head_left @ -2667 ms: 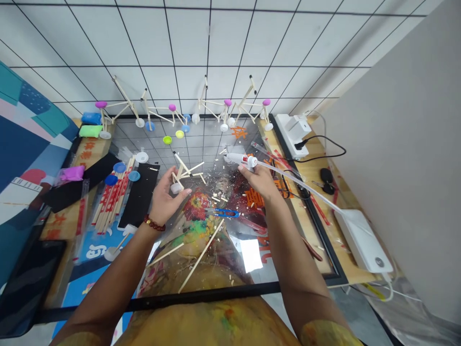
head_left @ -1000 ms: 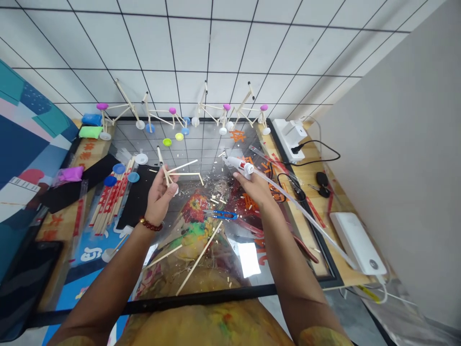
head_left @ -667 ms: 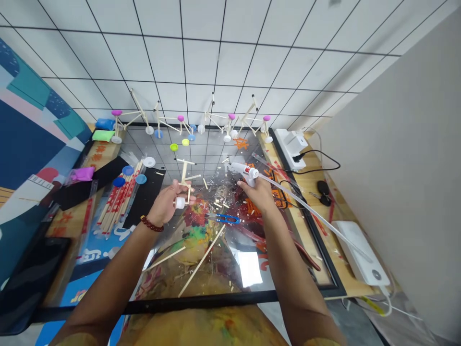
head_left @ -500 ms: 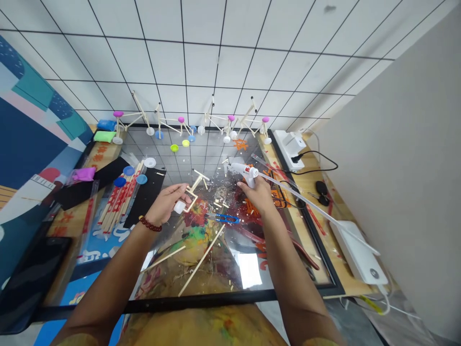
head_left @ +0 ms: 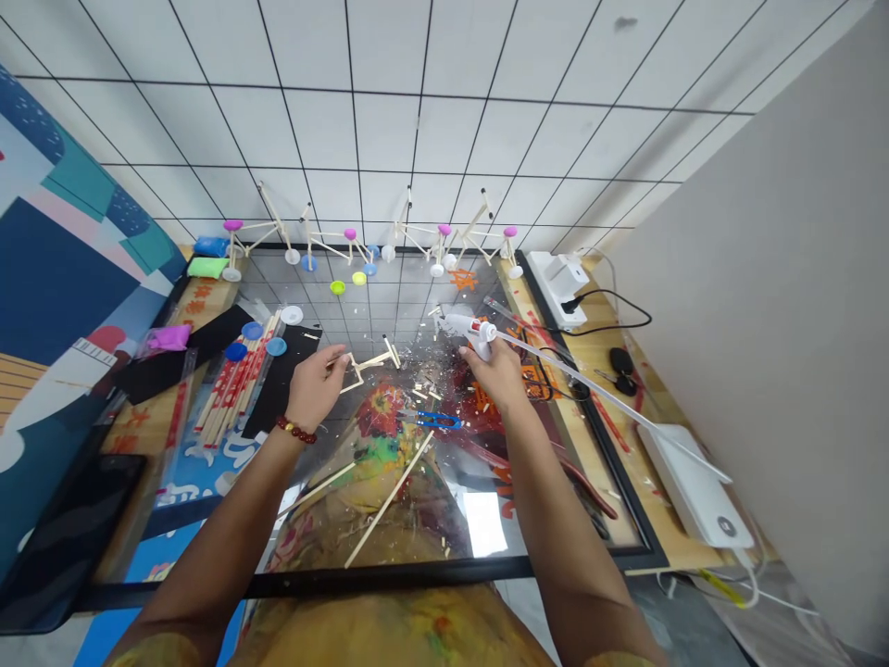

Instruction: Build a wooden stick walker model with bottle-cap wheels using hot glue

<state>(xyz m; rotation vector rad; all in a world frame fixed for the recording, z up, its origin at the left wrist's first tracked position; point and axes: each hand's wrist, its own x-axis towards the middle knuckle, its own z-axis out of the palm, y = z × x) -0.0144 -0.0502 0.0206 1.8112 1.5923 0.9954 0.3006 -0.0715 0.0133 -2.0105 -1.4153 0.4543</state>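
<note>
My left hand (head_left: 315, 387) is closed, thumb and fingers pinched at the left end of a small wooden stick frame (head_left: 379, 359). That frame has a squarish loop near my fingers and a dark-tipped crosspiece at its far end. In my right hand (head_left: 498, 375) is a white hot glue gun (head_left: 467, 326), its nozzle pointing left above the glossy tabletop. A long translucent glue stick (head_left: 576, 378) sticks out of the gun's back. Between my hands and nearer me lie blue-handled thread snips (head_left: 434, 421), with wood scraps around them.
Several stick models (head_left: 409, 227) with coloured caps stand along the wall. Bundled sticks (head_left: 240, 380) and blue caps (head_left: 237, 351) lie left, near a phone (head_left: 76, 533). Two loose sticks (head_left: 389, 500) lie in front. A power strip (head_left: 557, 287) and white adapter box (head_left: 694, 491) sit right.
My left hand has turned and shifted slightly up, and the stick frame now lies flatter. The white cap seen beside the frame no longer shows there. My right hand is nearly still.
</note>
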